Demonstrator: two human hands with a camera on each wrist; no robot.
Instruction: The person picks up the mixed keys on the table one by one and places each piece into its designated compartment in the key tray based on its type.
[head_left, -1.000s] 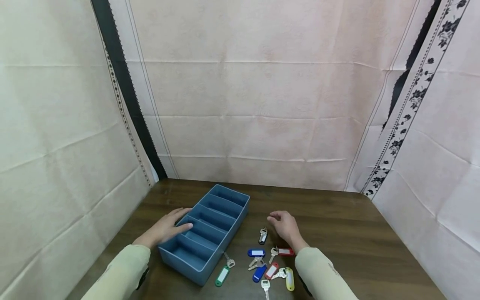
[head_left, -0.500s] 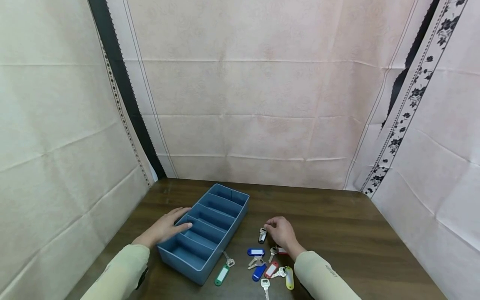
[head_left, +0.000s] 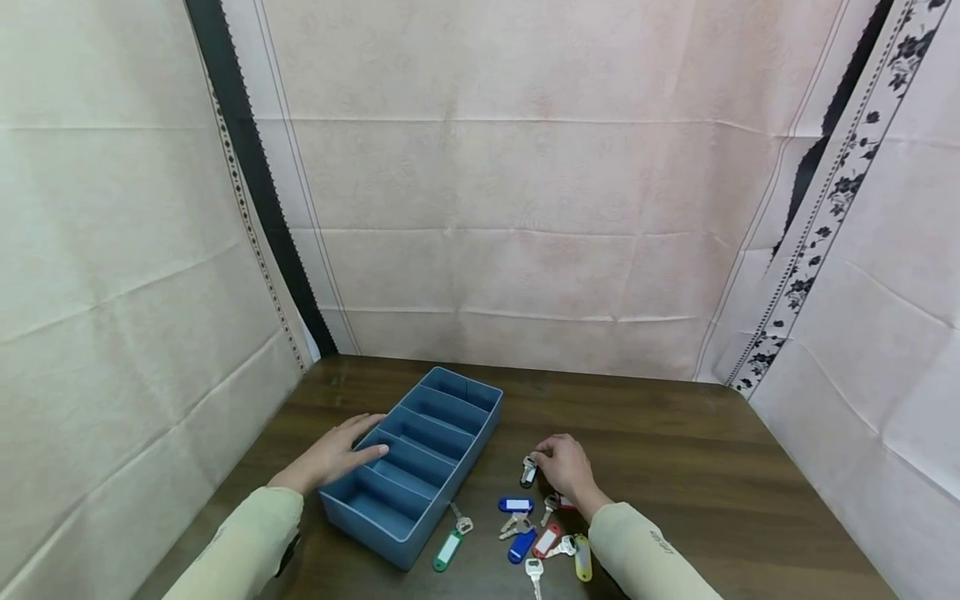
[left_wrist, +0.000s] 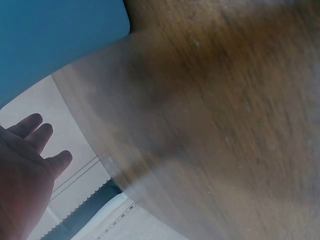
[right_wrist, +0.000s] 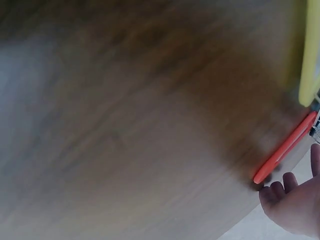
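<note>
A blue divided box [head_left: 442, 508] stands at an angle on the wooden table. My left hand [head_left: 330, 454] rests along its left rim, fingers fairly straight, the thumb reaching over a compartment; the left wrist view shows that hand [left_wrist: 25, 175] beside the blue wall. To the right of the box, my right hand [head_left: 566, 467] has its thumb and forefinger together at the head of a key with a black tag [head_left: 528, 472]. In the right wrist view, the curled fingers of the right hand [right_wrist: 295, 205] appear beyond a red key tag [right_wrist: 285, 150].
Near the right forearm lie keys with blue tags [head_left: 516, 505], a red tag [head_left: 547, 542] and a yellow tag [head_left: 582, 558]. A green-tagged key [head_left: 448, 550] lies against the box's right side. White cloth [head_left: 487, 208] hangs around the table.
My right hand has come down and left to the black-tagged key, its wrist now covering more of the upper red tag. The left hand and box stay put.
</note>
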